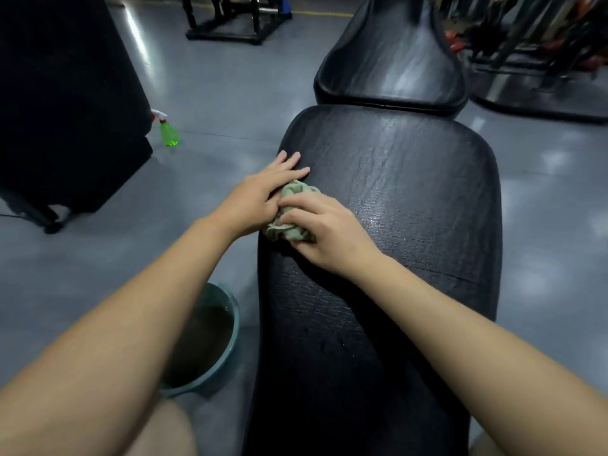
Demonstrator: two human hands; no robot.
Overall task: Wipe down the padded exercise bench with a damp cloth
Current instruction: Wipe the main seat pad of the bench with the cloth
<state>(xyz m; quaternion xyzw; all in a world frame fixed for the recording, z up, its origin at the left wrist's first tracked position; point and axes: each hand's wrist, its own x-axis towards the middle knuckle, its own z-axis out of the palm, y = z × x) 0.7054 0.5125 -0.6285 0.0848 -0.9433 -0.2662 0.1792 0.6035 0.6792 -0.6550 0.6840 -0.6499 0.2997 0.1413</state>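
Observation:
The black padded bench (411, 199) stretches away from me, its cracked vinyl pad in front and a second narrower pad (394, 60) beyond it. A crumpled grey-green cloth (292, 192) lies on the pad's left edge. My right hand (325, 232) grips the cloth with curled fingers and presses it onto the vinyl. Beside it, my left hand (263, 192) lies flat on the pad's left edge with straight fingers, its thumb side touching the cloth. A wet sheen shows on the pad right of my hands.
A teal basin (230, 311) of murky water stands on the grey floor left of the bench, under my left forearm. A green spray bottle (168, 133) stands further left by a large black block (65, 110). Black equipment frames (237, 24) stand at the back.

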